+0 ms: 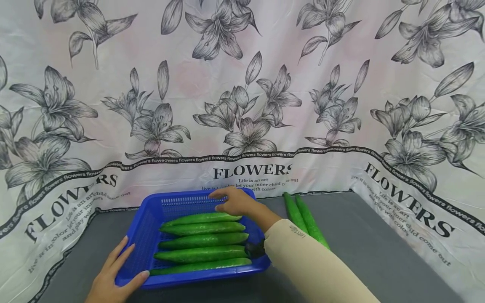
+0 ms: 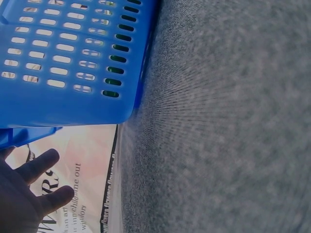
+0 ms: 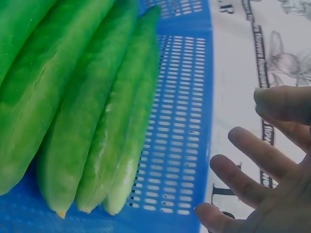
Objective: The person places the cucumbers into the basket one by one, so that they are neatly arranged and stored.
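Note:
A blue plastic basket with slotted walls holds several long green cucumbers, lying side by side. At its front left corner is my left hand, fingers spread, the thumb at the front rim. The left wrist view shows the outside of the basket beside that hand's extended fingers. Over the far part of the basket hovers my right hand, its fingers loosely bent around nothing. Seen from the right wrist, its spread fingers are apart from the cucumbers.
Two more cucumbers, one on the left and one on the right, lie on the grey table right of the basket, partly behind my right sleeve. A flower-printed curtain hangs along the table's back and sides.

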Available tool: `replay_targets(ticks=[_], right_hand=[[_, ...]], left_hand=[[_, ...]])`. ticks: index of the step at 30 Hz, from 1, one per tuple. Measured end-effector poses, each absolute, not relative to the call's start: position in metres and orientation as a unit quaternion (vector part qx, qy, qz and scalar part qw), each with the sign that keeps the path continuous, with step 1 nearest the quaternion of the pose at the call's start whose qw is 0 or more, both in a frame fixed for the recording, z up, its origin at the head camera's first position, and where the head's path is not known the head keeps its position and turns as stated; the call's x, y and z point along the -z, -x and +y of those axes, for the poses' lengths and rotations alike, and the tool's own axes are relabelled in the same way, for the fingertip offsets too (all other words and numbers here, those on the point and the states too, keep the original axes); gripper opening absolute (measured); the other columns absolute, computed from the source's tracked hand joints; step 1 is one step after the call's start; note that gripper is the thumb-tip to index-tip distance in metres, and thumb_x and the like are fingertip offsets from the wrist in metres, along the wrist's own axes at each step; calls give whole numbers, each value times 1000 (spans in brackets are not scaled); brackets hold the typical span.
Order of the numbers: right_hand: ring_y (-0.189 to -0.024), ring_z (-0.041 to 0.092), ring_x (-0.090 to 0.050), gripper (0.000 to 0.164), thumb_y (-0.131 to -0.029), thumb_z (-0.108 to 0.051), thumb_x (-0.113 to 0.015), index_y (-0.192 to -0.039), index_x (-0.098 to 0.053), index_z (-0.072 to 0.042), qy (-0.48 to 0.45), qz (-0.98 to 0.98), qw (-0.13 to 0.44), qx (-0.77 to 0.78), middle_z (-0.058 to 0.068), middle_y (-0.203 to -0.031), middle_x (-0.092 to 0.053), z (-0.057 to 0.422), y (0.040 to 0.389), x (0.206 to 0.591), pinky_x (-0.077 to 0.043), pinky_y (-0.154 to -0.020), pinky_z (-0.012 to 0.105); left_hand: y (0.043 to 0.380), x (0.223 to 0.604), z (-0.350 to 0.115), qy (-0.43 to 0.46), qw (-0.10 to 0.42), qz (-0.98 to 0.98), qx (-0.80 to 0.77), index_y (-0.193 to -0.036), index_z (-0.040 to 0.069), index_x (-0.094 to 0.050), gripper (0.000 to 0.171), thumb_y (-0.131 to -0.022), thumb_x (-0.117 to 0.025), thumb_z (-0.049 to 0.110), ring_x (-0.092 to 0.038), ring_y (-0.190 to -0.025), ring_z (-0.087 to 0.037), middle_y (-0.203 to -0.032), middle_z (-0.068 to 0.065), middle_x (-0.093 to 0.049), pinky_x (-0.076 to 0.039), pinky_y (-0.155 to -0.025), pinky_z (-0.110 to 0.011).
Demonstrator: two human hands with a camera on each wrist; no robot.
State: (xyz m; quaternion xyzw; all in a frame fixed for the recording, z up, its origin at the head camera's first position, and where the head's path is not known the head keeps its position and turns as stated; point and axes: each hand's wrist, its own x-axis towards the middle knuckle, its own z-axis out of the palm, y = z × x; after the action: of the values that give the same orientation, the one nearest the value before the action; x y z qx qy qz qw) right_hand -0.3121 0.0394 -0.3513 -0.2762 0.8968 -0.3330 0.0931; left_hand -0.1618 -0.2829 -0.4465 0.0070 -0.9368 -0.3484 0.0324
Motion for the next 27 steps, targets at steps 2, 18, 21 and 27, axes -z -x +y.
replay_targets(ticks=[2, 18, 21, 27], right_hand=[[-116, 31, -56, 42, -91, -13, -68, -132, -61, -16, 272, 894, 83, 346, 8, -129, -59, 45, 307, 349, -50, -88, 42], [-114, 30, -56, 42, -93, -18, -65, -134, -58, -18, 251, 853, 17, 458, 6, -129, -58, 88, 265, 340, -50, -88, 45], [-114, 29, -55, 43, -93, -18, -65, -135, -58, -17, 251, 841, 1, 480, 3, -130, -58, 95, 258, 339, -50, -88, 45], [-115, 30, -55, 46, -91, -16, -67, -135, -58, -17, 243, 819, -35, 519, 3, -133, -56, 108, 241, 339, -50, -87, 47]], left_hand=[[162, 448, -284, -8, 28, -937, 347, -151, 5, -31, 87, -87, -65, 54, -22, -132, -54, -159, -15, -10, -29, -88, -75], [164, 449, -286, -19, 11, -941, 338, -151, 3, -31, 89, -87, -63, 56, -23, -131, -56, -158, -17, -9, -29, -88, -77], [164, 449, -286, -18, 12, -941, 337, -151, 3, -30, 89, -88, -63, 56, -23, -131, -56, -159, -17, -8, -30, -87, -76], [164, 449, -286, -19, 7, -941, 338, -151, 2, -29, 91, -87, -63, 57, -22, -131, -56, -159, -17, -7, -30, -88, -75]])
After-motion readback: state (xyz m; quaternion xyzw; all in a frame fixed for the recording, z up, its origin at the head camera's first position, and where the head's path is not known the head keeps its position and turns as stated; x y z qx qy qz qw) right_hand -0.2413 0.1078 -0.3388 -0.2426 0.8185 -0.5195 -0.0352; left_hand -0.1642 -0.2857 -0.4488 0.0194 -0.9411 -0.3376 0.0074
